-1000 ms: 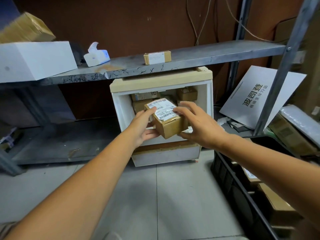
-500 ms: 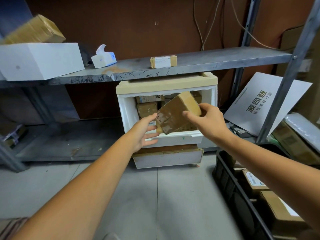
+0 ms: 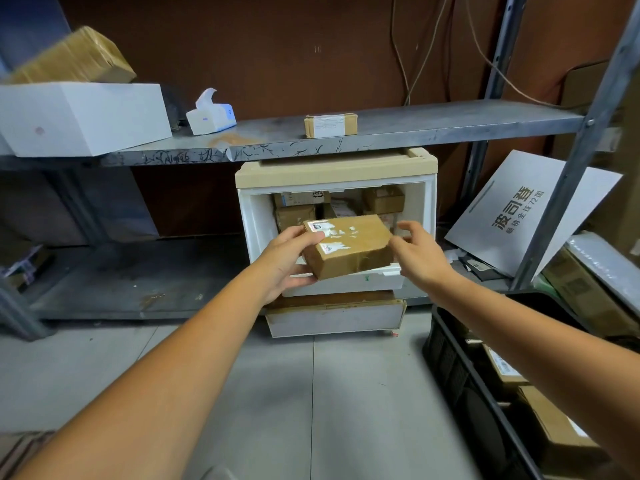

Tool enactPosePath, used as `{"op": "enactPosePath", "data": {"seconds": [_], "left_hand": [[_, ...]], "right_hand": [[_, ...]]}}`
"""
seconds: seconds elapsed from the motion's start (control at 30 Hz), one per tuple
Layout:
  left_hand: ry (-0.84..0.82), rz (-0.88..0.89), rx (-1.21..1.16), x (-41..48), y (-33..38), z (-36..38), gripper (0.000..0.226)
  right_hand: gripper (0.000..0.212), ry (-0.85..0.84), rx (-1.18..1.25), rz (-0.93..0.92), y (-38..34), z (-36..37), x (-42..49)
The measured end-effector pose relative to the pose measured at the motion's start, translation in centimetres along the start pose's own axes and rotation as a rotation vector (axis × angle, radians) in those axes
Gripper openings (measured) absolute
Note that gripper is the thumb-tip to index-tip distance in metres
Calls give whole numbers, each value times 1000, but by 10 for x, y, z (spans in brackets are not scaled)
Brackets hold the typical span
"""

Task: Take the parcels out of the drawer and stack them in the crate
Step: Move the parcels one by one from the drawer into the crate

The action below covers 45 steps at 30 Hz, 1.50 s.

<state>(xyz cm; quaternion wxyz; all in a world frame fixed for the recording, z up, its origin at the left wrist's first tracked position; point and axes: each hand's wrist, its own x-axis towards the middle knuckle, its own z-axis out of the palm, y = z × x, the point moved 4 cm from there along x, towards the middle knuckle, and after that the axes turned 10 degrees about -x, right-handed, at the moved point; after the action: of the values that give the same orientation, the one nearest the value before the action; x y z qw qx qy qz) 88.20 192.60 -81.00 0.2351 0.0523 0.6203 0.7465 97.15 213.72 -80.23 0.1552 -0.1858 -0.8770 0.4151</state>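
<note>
Head camera, looking forward and down. A white drawer unit (image 3: 334, 171) with a beige top stands on the floor under a grey metal shelf (image 3: 450, 128). Its upper drawer (image 3: 346, 284) is open, and other parcels (image 3: 382, 199) sit packed inside.

Directly in front of the drawer unit, at the drawer's mouth, a cardboard parcel (image 3: 349, 245) with torn white labels is held in the air, lying flat and slightly tilted. The left hand (image 3: 285, 261) grips its left end, thumb on top and fingers underneath. The right hand (image 3: 417, 258) is at the parcel's right end with fingers loose and spread, gripping nothing; whether it touches the parcel cannot be told.

To the right of the drawer unit and nearer the camera, a black crate (image 3: 446, 355) stands on the floor with labelled boxes (image 3: 550, 427) inside. Also right of the drawer unit, a white board (image 3: 526, 209) with Chinese lettering leans behind a shelf post.

On the shelf above the drawer unit lies 1 small parcel (image 3: 330, 125). Further left are a tissue pack (image 3: 211, 114) and a white box (image 3: 83, 116).
</note>
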Motion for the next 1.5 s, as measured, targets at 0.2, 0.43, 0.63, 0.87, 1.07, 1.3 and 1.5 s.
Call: {"op": "enactPosePath", "data": {"seconds": [0.2, 0.43, 0.63, 0.87, 1.07, 1.3, 1.5], "left_hand": [[41, -7, 12, -1, -1, 1, 40], [38, -76, -78, -5, -1, 7, 47], [82, -16, -69, 2, 5, 0, 38], [23, 3, -39, 6, 0, 13, 28], [25, 33, -75, 11, -4, 22, 27], [136, 47, -199, 25, -11, 37, 28], [68, 67, 2, 33, -18, 60, 28]], "right_hand": [[74, -53, -470, -371, -8, 10, -10], [67, 76, -769, -542, -9, 12, -14], [56, -21, -447, -337, -14, 2, -17], [26, -249, 91, -88, -4, 7, -14], [42, -242, 232, 63, 5, -8, -10], [50, -97, 417, 224, 34, -31, -3], [41, 12, 372, 185, 45, -33, -1]]}}
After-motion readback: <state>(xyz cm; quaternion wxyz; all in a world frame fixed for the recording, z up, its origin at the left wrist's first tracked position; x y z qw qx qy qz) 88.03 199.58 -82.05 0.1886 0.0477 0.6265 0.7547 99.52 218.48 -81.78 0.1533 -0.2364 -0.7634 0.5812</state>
